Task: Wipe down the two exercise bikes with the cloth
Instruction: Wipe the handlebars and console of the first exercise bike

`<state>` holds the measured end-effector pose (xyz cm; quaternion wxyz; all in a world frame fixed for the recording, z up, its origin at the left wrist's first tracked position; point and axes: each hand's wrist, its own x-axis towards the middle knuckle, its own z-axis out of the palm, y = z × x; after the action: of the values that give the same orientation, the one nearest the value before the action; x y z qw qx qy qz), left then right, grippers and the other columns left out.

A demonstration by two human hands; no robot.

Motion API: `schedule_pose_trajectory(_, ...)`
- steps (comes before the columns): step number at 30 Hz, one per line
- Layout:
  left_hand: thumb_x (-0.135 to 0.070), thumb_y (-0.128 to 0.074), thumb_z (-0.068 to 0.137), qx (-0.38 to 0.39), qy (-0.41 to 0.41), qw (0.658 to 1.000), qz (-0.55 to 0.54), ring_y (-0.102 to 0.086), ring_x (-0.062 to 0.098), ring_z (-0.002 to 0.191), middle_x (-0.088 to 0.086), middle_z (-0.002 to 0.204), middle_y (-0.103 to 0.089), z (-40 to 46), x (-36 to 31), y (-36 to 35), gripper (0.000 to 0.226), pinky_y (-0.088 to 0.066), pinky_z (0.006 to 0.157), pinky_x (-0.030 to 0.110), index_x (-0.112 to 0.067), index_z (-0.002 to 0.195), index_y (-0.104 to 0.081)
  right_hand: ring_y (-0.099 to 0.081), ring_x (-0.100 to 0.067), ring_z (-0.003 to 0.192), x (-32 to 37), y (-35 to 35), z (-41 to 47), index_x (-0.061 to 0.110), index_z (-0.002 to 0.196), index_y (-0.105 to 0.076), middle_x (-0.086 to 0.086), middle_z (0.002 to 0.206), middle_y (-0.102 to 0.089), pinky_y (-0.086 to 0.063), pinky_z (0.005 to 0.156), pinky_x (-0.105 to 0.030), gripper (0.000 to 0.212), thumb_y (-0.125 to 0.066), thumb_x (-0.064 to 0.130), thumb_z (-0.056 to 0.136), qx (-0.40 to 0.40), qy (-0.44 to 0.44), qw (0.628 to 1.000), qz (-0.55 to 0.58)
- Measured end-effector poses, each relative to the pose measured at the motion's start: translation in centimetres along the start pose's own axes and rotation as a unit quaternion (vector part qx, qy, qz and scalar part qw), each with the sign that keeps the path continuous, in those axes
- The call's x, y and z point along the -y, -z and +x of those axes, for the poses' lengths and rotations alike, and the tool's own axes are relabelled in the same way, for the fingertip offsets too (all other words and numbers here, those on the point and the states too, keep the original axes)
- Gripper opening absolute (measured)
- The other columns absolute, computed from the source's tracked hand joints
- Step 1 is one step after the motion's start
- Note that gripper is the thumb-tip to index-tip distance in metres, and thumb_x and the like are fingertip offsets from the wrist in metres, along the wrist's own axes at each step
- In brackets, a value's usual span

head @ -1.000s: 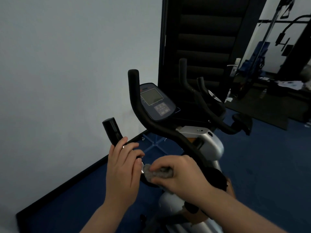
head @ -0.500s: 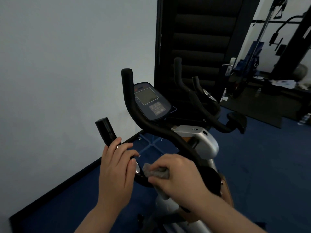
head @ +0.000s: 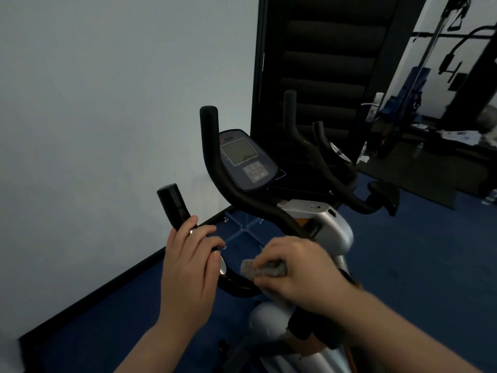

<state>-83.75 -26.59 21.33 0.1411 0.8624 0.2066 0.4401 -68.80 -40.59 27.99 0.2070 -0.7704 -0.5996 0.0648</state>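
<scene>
A silver exercise bike [head: 332, 232] with black handlebars [head: 242, 197] and a dark console [head: 247, 162] stands right in front of me. My left hand [head: 188, 265] grips the near left handlebar grip just below its black end. My right hand [head: 293, 270] holds a grey cloth [head: 265, 270] curled around the low curved part of the handlebar. Behind it stands a second bike [head: 336, 168] with black handlebars and a black saddle.
A pale wall [head: 94, 117] with a black skirting runs along the left. A dark padded panel [head: 322, 63] stands behind the bikes. Blue carpet [head: 416, 265] covers the floor. Gym machines and clutter [head: 443, 103] fill the far right.
The right hand with the cloth has shifted slightly along the lower handlebar bend. The left hand keeps its grip on the handle. The view has drifted a little.
</scene>
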Motion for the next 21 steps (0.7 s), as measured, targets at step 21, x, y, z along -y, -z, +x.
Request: schedule_pose_trajectory(21,-0.016,-0.033,0.098,-0.037,-0.005,0.999,-0.025,-0.034,0.023,0.138,0.001,0.122,-0.058,-0.4,0.3,-0.8,0.034,-0.033,0.104,0.058,-0.01,0.102,-0.066,-0.061,0.0,0.09,-0.8,2.8,1.4,0.038,0.083,-0.075,0.021,0.092,-0.066,-0.047,0.078,-0.025,0.021,-0.086,0.039,0.065,0.102,0.062,0.993,0.015)
